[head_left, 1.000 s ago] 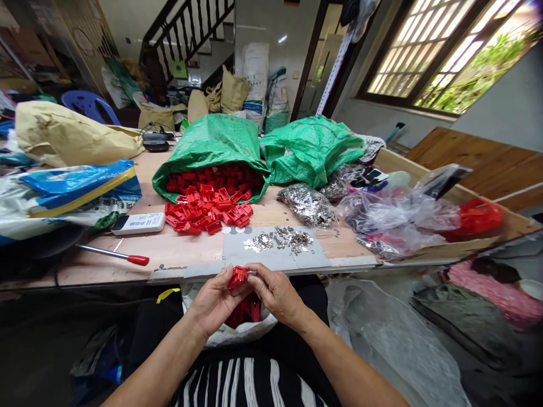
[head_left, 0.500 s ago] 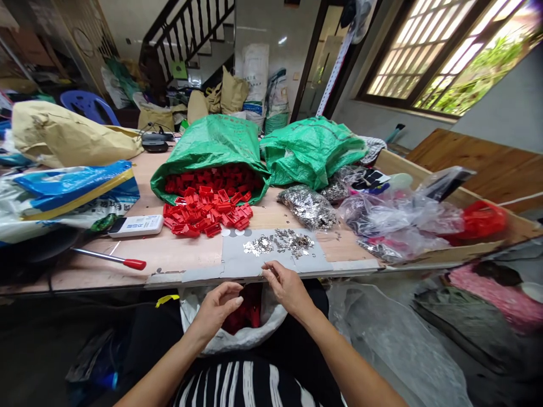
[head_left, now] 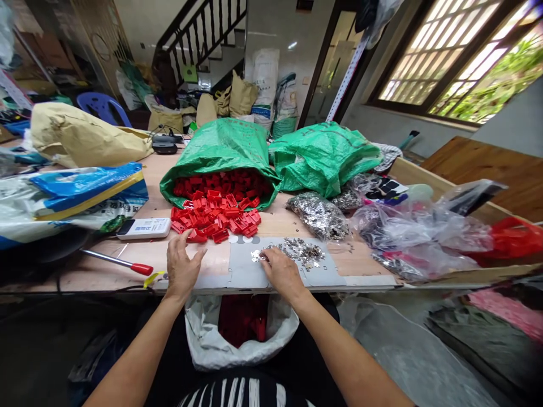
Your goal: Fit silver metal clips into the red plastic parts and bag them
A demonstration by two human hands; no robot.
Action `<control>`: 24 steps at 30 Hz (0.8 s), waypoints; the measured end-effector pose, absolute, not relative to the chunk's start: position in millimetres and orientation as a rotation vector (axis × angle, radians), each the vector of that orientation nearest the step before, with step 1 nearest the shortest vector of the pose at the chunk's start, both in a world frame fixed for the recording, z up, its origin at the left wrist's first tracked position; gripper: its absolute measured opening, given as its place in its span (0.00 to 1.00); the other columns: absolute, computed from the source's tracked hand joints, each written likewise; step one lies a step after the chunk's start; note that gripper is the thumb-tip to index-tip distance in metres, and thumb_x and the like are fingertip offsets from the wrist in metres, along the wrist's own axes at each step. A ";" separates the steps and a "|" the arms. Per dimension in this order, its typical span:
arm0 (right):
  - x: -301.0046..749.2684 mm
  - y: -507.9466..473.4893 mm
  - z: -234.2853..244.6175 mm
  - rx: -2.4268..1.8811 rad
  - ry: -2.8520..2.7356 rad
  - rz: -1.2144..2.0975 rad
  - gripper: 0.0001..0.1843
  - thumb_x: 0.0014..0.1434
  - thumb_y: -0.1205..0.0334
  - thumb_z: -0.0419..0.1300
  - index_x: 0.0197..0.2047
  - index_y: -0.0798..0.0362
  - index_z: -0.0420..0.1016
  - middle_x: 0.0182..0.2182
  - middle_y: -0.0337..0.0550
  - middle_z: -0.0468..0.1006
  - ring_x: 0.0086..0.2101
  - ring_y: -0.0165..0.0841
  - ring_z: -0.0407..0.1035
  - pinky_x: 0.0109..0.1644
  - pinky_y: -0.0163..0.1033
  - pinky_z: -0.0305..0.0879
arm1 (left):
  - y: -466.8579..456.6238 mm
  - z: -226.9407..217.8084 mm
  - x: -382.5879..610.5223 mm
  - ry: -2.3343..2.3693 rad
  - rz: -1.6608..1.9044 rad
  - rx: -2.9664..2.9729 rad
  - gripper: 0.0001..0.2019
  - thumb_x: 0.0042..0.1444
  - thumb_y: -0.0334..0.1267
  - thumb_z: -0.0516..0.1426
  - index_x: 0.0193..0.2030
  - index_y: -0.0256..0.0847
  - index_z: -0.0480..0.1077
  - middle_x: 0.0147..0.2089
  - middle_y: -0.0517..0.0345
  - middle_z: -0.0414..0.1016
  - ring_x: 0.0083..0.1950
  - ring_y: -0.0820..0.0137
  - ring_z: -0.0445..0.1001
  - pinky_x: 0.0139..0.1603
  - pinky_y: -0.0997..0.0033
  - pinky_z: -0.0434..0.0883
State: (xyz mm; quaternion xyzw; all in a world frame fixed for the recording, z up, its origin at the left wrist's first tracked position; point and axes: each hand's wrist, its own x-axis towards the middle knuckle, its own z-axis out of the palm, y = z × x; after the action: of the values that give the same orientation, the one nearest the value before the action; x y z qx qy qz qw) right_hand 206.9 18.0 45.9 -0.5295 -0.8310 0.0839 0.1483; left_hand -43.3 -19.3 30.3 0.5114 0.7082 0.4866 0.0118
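My left hand (head_left: pixel 181 265) stretches over the table edge with fingers spread, fingertips just short of the pile of red plastic parts (head_left: pixel 216 217) that spills from a green sack (head_left: pixel 220 148). It holds nothing. My right hand (head_left: pixel 280 270) rests on a grey sheet (head_left: pixel 246 270), fingertips curled down onto the scatter of small silver metal pieces (head_left: pixel 297 250); whether a piece is pinched is hidden. A white bag (head_left: pixel 207 345) with finished red parts (head_left: pixel 242 319) sits in my lap below the table.
A white remote (head_left: pixel 144 228) and a red-handled screwdriver (head_left: pixel 123 262) lie left of my left hand. A second green sack (head_left: pixel 324 152), clear bags of metal pieces (head_left: pixel 318 213) and a red bag (head_left: pixel 511 237) crowd the right. Blue-and-white and tan sacks fill the left.
The red part held in both hands went down into the lap bag. Both hands then rose to the table, left toward the red pile, right onto the metal pieces.
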 end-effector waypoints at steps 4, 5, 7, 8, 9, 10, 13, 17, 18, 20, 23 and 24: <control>198.2 22.0 45.5 -1.530 -2.447 0.208 0.09 0.63 0.64 0.54 0.46 0.51 0.72 0.42 0.44 0.75 0.42 0.34 0.71 0.42 0.36 0.65 | 3.1 23.2 -57.0 2.419 1.347 1.706 0.30 0.49 0.40 0.62 0.60 0.40 0.62 0.55 0.43 0.65 0.59 0.52 0.63 0.59 0.50 0.60; 197.7 22.4 45.0 -1.541 -2.455 0.203 0.09 0.63 0.64 0.54 0.46 0.50 0.72 0.42 0.43 0.75 0.41 0.34 0.71 0.42 0.35 0.64 | 7.8 21.2 -58.9 2.447 1.290 1.718 0.31 0.49 0.40 0.63 0.60 0.40 0.62 0.56 0.43 0.66 0.60 0.51 0.62 0.59 0.51 0.60; 198.8 22.7 43.5 -1.570 -2.458 0.201 0.08 0.64 0.64 0.54 0.45 0.50 0.72 0.41 0.43 0.75 0.41 0.33 0.71 0.41 0.34 0.64 | 15.1 18.3 -61.2 2.486 1.195 1.749 0.29 0.49 0.39 0.62 0.59 0.39 0.63 0.55 0.44 0.68 0.58 0.52 0.63 0.59 0.52 0.60; 200.3 22.8 42.7 -1.583 -2.456 0.204 0.08 0.64 0.63 0.53 0.44 0.50 0.72 0.41 0.42 0.75 0.41 0.33 0.71 0.40 0.34 0.64 | 17.5 17.5 -61.6 2.493 1.162 1.768 0.27 0.50 0.38 0.62 0.58 0.39 0.65 0.54 0.44 0.70 0.57 0.53 0.64 0.59 0.53 0.61; 202.4 22.7 41.9 -1.589 -2.454 0.207 0.08 0.64 0.63 0.53 0.44 0.50 0.73 0.41 0.42 0.75 0.41 0.33 0.71 0.40 0.34 0.64 | 19.1 17.2 -61.8 2.493 1.140 1.788 0.24 0.50 0.38 0.62 0.56 0.39 0.67 0.52 0.45 0.72 0.56 0.54 0.65 0.58 0.54 0.61; 205.1 22.6 41.1 -1.591 -2.449 0.210 0.08 0.64 0.63 0.53 0.43 0.50 0.73 0.41 0.43 0.75 0.41 0.34 0.71 0.40 0.35 0.64 | 20.0 17.2 -61.7 2.489 1.128 1.802 0.22 0.51 0.38 0.61 0.54 0.39 0.69 0.50 0.46 0.73 0.54 0.54 0.66 0.57 0.55 0.62; 216.3 22.6 40.1 -1.563 -2.406 0.227 0.08 0.64 0.64 0.53 0.44 0.51 0.73 0.41 0.44 0.75 0.41 0.34 0.71 0.42 0.36 0.64 | 19.0 18.2 -61.2 2.478 1.130 1.812 0.17 0.52 0.38 0.61 0.49 0.38 0.73 0.46 0.47 0.77 0.51 0.53 0.67 0.54 0.55 0.64; 239.7 27.7 42.8 -1.517 -2.282 0.263 0.08 0.63 0.65 0.53 0.42 0.51 0.73 0.40 0.44 0.76 0.40 0.34 0.71 0.45 0.37 0.64 | 10.2 19.3 -62.9 2.457 1.165 1.828 0.14 0.52 0.38 0.60 0.46 0.38 0.74 0.43 0.46 0.78 0.51 0.53 0.67 0.54 0.54 0.64; 247.1 30.1 44.0 -1.523 -2.240 0.264 0.08 0.63 0.65 0.53 0.42 0.52 0.73 0.40 0.43 0.76 0.40 0.34 0.71 0.45 0.37 0.63 | 6.3 19.3 -63.3 2.445 1.192 1.844 0.14 0.53 0.37 0.60 0.46 0.38 0.74 0.44 0.46 0.78 0.51 0.53 0.67 0.54 0.54 0.64; 262.4 35.2 46.8 -1.571 -2.158 0.252 0.08 0.62 0.66 0.54 0.41 0.52 0.73 0.39 0.43 0.76 0.39 0.34 0.71 0.44 0.37 0.63 | -3.7 19.3 -62.2 2.396 1.286 1.888 0.14 0.54 0.38 0.58 0.47 0.38 0.73 0.44 0.45 0.78 0.51 0.54 0.69 0.54 0.54 0.64; 281.4 39.7 49.8 -1.694 -2.094 0.228 0.07 0.61 0.66 0.55 0.41 0.52 0.73 0.40 0.43 0.76 0.39 0.34 0.71 0.43 0.36 0.62 | -23.1 20.0 -51.6 2.190 1.420 1.857 0.15 0.55 0.40 0.58 0.48 0.39 0.72 0.47 0.46 0.77 0.49 0.56 0.72 0.54 0.55 0.66; 285.2 39.7 50.3 -1.727 -2.098 0.224 0.07 0.61 0.67 0.55 0.41 0.51 0.74 0.40 0.43 0.76 0.39 0.34 0.70 0.42 0.36 0.62 | -30.0 20.8 -45.2 2.094 1.426 1.788 0.16 0.54 0.41 0.59 0.49 0.41 0.71 0.47 0.48 0.77 0.47 0.58 0.73 0.52 0.56 0.67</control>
State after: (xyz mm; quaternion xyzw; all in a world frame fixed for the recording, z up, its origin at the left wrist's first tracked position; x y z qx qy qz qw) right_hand 285.2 39.7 50.3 -0.6199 -0.7529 0.0804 0.2059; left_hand -45.2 -30.0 20.8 0.5763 0.6753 0.4598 0.0203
